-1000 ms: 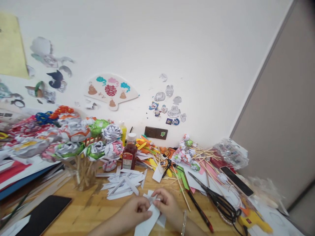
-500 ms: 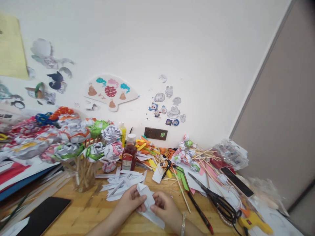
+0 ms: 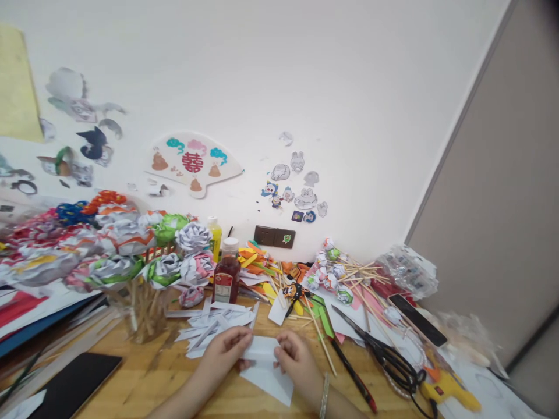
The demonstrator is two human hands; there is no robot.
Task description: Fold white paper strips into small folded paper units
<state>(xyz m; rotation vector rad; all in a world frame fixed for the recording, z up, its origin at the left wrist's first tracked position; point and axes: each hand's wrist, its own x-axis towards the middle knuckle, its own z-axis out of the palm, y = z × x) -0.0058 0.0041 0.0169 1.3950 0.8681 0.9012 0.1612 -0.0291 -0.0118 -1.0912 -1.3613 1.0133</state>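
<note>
Both my hands hold a white piece of paper (image 3: pixel 267 364) just above the wooden table (image 3: pixel 144 384) at the bottom centre. My left hand (image 3: pixel 225 348) pinches its left edge with closed fingers. My right hand (image 3: pixel 297 364) pinches its right edge; a bracelet sits on that wrist. The paper lies folded flat between them, its lower corner pointing toward me. A heap of cut white paper strips (image 3: pixel 213 323) lies just beyond my left hand.
A jar of paper flowers on sticks (image 3: pixel 144 273) stands at left, a red glue bottle (image 3: pixel 227 276) behind the strips. Black scissors (image 3: pixel 384 358), a red pen (image 3: pixel 353 375), a yellow glue gun (image 3: pixel 449 390), phones (image 3: pixel 72 387) and skewers (image 3: pixel 349 279) crowd the table.
The paper was turned and flattened: a second ago it hung down in a long strip, then stood up folded, and now lies spread wide between both hands, which moved slightly apart.
</note>
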